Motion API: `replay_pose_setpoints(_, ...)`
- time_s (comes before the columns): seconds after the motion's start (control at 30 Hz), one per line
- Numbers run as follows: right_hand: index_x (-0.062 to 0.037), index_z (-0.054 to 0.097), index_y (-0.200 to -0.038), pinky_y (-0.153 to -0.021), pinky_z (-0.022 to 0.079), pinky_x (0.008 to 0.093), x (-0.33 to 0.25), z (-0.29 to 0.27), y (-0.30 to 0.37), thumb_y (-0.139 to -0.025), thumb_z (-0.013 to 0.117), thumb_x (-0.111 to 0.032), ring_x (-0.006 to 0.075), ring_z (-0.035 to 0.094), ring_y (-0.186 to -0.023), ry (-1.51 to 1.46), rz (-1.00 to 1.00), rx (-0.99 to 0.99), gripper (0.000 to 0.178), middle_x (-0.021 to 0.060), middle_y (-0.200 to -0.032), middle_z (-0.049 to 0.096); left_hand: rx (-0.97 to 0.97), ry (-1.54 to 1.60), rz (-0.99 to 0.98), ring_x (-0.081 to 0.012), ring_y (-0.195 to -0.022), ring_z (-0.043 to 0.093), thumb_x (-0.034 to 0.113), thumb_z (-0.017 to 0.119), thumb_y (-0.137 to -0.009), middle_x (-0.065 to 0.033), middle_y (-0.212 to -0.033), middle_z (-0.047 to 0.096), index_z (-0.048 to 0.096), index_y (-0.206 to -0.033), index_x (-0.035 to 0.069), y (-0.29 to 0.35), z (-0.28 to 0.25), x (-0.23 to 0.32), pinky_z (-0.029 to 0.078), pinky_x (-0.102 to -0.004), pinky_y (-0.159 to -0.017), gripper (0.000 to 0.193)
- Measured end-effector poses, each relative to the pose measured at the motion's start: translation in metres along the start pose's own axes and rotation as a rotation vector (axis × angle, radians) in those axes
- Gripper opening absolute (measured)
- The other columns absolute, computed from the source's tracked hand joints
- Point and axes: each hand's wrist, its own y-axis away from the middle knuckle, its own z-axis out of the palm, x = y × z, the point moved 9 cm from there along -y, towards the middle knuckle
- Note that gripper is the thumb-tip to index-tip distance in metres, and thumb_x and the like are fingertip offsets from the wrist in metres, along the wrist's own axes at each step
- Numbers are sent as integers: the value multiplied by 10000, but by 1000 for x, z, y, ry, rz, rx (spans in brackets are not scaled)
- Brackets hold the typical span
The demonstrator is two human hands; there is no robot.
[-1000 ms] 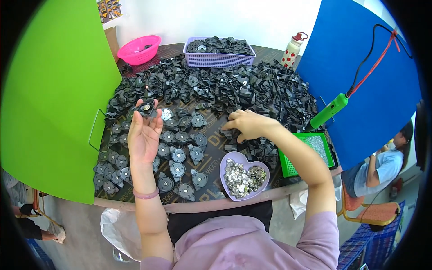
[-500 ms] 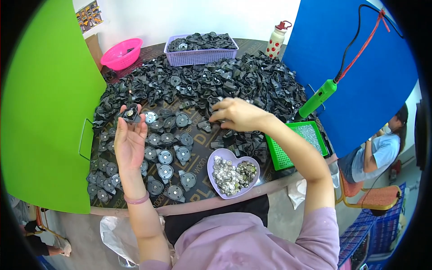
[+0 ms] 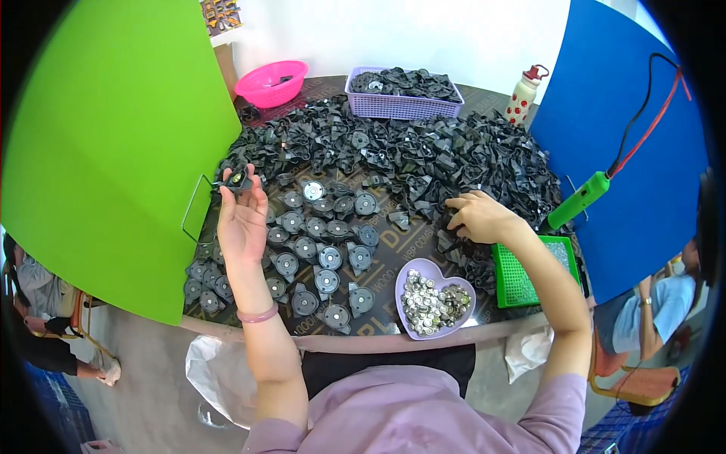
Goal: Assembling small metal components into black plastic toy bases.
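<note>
Near left on bench (image 3: 412,246): round parts (image 3: 329,258), seemingly done
Left hand (image 3: 243,227): fingers pinch black part (image 3: 237,180)
Right hand (image 3: 485,218): at large, seemingly unfinished heap (image 3: 408,151); fingers' hold unclear

A white wall (image 3: 423,38) rises between a green partition (image 3: 113,151) and a blue partition (image 3: 635,166), above grey floor (image 3: 159,371).
</note>
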Motion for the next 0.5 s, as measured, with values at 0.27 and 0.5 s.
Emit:
replay_pose_setpoints(0.27, -114, 575, -1120, -918, 379, 407, -47, -26, -65, -770, 616, -159, 294, 469, -1136, -60, -89, 418, 355, 147, -1238, 484, 22, -116, -12, -247, -1045, 528, 238, 463, -939, -189, -1239, 461, 375, -1285, 85, 0, -2, -5, 472, -322, -856, 389)
replay_pose_setpoints(0.5, -126, 675, -924, -989, 319, 479, -13, 10, -72, -751, 575, -182, 244, 462, -1158, 259, 15, 196, 207, 112, -1242, 499, 43, -64, 49, -238, -1051, 516, 221, 441, -944, -201, -1279, 402, 394, -1260, 79, 1, -5, 11, 470, -329, -871, 349)
